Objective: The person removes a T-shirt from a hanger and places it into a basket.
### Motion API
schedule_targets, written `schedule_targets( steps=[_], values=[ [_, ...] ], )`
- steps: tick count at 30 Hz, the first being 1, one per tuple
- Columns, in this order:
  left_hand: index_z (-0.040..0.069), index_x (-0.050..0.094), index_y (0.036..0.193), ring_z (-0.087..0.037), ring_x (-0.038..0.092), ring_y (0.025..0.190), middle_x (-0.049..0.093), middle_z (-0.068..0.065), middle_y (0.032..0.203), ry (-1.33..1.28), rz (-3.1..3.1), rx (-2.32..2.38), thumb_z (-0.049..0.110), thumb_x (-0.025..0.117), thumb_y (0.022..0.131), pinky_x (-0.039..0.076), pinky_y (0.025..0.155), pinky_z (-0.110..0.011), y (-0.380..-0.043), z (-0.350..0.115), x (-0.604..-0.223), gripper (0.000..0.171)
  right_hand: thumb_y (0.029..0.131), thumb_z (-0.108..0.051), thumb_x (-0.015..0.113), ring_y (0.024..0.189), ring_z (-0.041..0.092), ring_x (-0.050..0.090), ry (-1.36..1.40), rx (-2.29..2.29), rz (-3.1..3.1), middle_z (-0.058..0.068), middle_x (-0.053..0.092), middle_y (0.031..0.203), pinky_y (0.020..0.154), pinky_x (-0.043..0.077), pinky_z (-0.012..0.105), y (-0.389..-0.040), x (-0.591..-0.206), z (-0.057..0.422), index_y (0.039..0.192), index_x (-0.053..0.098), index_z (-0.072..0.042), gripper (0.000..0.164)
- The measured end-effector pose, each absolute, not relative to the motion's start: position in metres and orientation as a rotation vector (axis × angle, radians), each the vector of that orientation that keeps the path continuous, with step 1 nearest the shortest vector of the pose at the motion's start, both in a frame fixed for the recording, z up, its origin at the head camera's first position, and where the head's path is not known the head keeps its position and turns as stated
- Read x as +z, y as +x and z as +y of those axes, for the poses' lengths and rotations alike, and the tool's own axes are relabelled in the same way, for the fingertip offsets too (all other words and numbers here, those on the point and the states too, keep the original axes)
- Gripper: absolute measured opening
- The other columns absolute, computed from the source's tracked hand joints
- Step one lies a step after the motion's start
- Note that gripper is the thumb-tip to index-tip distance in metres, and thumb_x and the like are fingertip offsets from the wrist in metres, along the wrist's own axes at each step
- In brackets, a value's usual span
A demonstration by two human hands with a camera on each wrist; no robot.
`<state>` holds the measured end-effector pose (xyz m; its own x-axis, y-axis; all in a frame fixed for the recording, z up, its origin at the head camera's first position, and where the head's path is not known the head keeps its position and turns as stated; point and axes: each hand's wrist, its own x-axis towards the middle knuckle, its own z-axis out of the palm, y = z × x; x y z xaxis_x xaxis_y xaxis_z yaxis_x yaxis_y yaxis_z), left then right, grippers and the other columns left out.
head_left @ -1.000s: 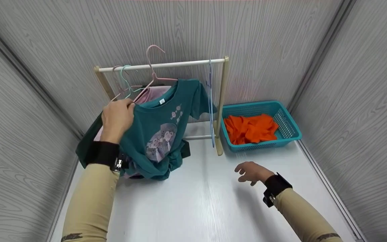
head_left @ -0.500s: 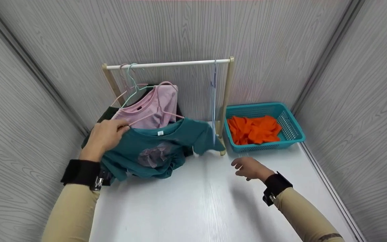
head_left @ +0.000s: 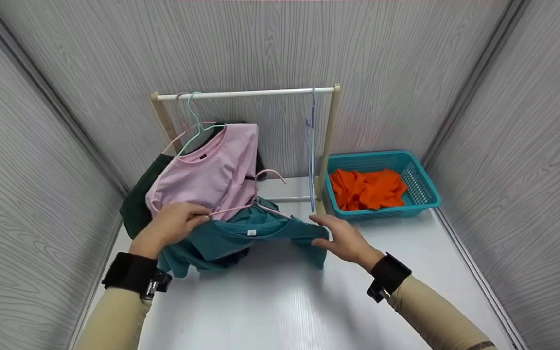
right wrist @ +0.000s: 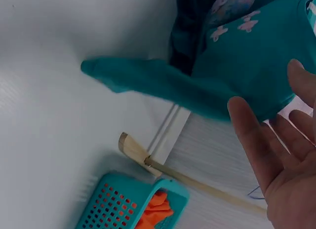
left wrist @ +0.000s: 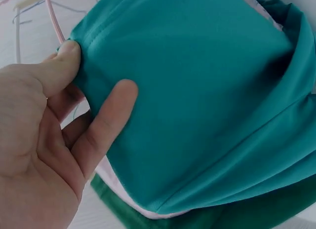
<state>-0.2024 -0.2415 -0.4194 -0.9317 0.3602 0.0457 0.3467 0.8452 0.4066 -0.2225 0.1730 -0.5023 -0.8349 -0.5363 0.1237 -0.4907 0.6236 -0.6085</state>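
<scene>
A teal T-shirt (head_left: pixel 234 238) sits on a pink hanger (head_left: pixel 256 200), off the rail and tipped toward me in the head view. My left hand (head_left: pixel 177 227) pinches its left shoulder; in the left wrist view the thumb and fingers hold the cloth (left wrist: pixel 163 91) by the pink hanger's end. My right hand (head_left: pixel 345 239) is at the shirt's other shoulder, thumb and fingers apart. In the right wrist view the right hand (right wrist: pixel 281 155) has its fingers extended beside the sleeve (right wrist: pixel 163 86); whether they touch the cloth I cannot tell.
Behind stands a small clothes rack with a white rail (head_left: pixel 251 93). A pink shirt (head_left: pixel 212 170) and a dark green garment (head_left: pixel 139 201) hang at its left, a blue hanger (head_left: pixel 312 150) at its right. A teal basket (head_left: pixel 418 209) with orange cloth (head_left: pixel 370 189) stands right.
My left hand has brought the teal T-shirt and pink hanger down from rail height toward me and rightward. The right hand has moved up and left to the shirt's shoulder.
</scene>
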Motion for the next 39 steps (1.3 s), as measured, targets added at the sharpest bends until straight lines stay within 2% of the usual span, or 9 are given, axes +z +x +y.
schedule_targets(
  steps=[2, 6, 14, 19, 22, 28, 31, 35, 39],
  values=[
    [0.014, 0.071, 0.114, -0.026, 0.062, 0.099, 0.071, -0.005, 0.110, 0.598, 2.963, 0.670, 0.023, 0.057, 0.099, 0.049, 0.095, -0.051, -0.202, -0.236, -0.425, 0.023, 0.092, -0.032, 0.067, 0.125, 0.021, 0.057, -0.919, -1.023, 2.782, 0.003, 0.058, 0.139, 0.105, 0.046, 0.043, -0.218, -0.498, 0.166, 0.141, 0.051, -0.015, 0.054],
    [0.013, 0.072, 0.113, -0.025, 0.061, 0.096, 0.072, -0.005, 0.106, 0.642, 2.935, 0.708, 0.022, 0.058, 0.098, 0.049, 0.094, -0.049, -0.201, -0.224, -0.432, 0.023, 0.093, -0.031, 0.065, 0.110, 0.016, 0.063, -0.968, -1.037, 2.818, 0.001, 0.066, 0.127, 0.098, 0.052, 0.039, -0.213, -0.494, 0.158, 0.133, 0.059, -0.016, 0.043],
    [0.016, 0.073, 0.109, -0.018, 0.057, 0.085, 0.069, 0.000, 0.095, 0.630, 2.843, 0.781, 0.025, 0.058, 0.098, 0.051, 0.084, -0.041, -0.200, -0.204, -0.434, 0.020, 0.095, -0.023, 0.064, 0.081, 0.010, 0.063, -0.984, -0.957, 2.959, -0.001, 0.073, 0.096, 0.076, 0.057, 0.033, -0.211, -0.486, 0.164, 0.105, 0.073, -0.015, 0.016],
    [0.018, 0.073, 0.107, -0.015, 0.056, 0.080, 0.067, 0.003, 0.090, 0.626, 2.790, 0.801, 0.027, 0.060, 0.097, 0.049, 0.077, -0.035, -0.202, -0.193, -0.428, 0.019, 0.094, -0.021, 0.065, 0.077, 0.010, 0.062, -0.922, -0.938, 3.038, -0.002, 0.073, 0.093, 0.075, 0.056, 0.030, -0.207, -0.473, 0.170, 0.102, 0.073, -0.016, 0.013],
    [0.019, 0.074, 0.108, -0.014, 0.060, 0.083, 0.071, 0.004, 0.095, 0.632, 2.779, 0.831, 0.028, 0.062, 0.096, 0.051, 0.080, -0.036, -0.204, -0.182, -0.424, 0.019, 0.093, -0.020, 0.066, 0.076, 0.012, 0.063, -0.892, -0.915, 3.069, -0.002, 0.074, 0.092, 0.075, 0.057, 0.032, -0.205, -0.468, 0.173, 0.101, 0.074, -0.016, 0.012],
    [0.016, 0.071, 0.116, -0.016, 0.068, 0.100, 0.073, -0.001, 0.110, 0.745, 2.760, 0.929, 0.031, 0.065, 0.094, 0.054, 0.091, -0.040, -0.210, -0.144, -0.418, 0.027, 0.093, -0.021, 0.066, 0.075, 0.011, 0.064, -0.859, -0.856, 3.093, -0.003, 0.074, 0.090, 0.074, 0.056, 0.032, -0.204, -0.469, 0.172, 0.098, 0.074, -0.017, 0.010],
    [0.017, 0.073, 0.112, -0.014, 0.067, 0.092, 0.074, 0.001, 0.104, 0.791, 2.740, 0.941, 0.033, 0.063, 0.094, 0.055, 0.085, -0.037, -0.213, -0.126, -0.421, 0.026, 0.092, -0.022, 0.067, 0.073, 0.011, 0.062, -0.838, -0.866, 3.094, -0.003, 0.074, 0.088, 0.072, 0.055, 0.031, -0.204, -0.471, 0.170, 0.096, 0.075, -0.018, 0.009],
    [0.018, 0.074, 0.100, -0.010, 0.067, 0.075, 0.073, 0.003, 0.088, 0.788, 2.736, 0.955, 0.036, 0.059, 0.097, 0.054, 0.070, -0.030, -0.215, -0.111, -0.429, 0.024, 0.090, -0.022, 0.069, 0.071, 0.009, 0.060, -0.809, -0.897, 3.086, -0.005, 0.074, 0.086, 0.071, 0.054, 0.029, -0.204, -0.474, 0.169, 0.094, 0.076, -0.018, 0.008],
    [0.016, 0.072, 0.091, -0.007, 0.066, 0.066, 0.070, 0.004, 0.077, 0.821, 2.754, 0.936, 0.032, 0.055, 0.099, 0.053, 0.064, -0.027, -0.214, -0.106, -0.434, 0.025, 0.089, -0.022, 0.071, 0.072, 0.008, 0.063, -0.807, -0.916, 3.070, -0.005, 0.075, 0.087, 0.074, 0.056, 0.030, -0.205, -0.477, 0.173, 0.095, 0.077, -0.018, 0.010]
  ],
)
